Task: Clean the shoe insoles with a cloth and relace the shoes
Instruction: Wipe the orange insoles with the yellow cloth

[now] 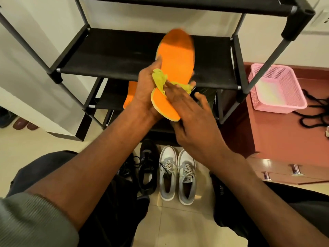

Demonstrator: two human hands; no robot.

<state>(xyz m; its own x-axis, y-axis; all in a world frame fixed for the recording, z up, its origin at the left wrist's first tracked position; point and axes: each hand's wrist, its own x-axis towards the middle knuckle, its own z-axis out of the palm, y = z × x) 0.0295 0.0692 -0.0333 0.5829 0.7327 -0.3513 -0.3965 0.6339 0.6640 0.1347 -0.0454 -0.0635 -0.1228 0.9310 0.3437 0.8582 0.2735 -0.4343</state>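
My left hand (145, 91) grips an orange insole (175, 56) from the side and underneath, thumb on its left edge, holding it up in front of the shoe rack. A yellow-green cloth (160, 79) lies bunched across the insole's middle. My right hand (192, 118) presses the cloth onto the insole with straight fingers, thumb held apart. A second orange insole (130, 97) lies on a lower shelf, mostly hidden behind my left hand. On the floor between my knees stand a black shoe (147, 168) with loose laces and a laced grey-and-white pair (178, 175).
The black shoe rack (106, 56) with grey poles stands directly ahead. A pink perforated basket (277, 90) sits on a brown cabinet to the right, with loose black laces (316, 111) beside it. More footwear (23, 123) lies at the far left.
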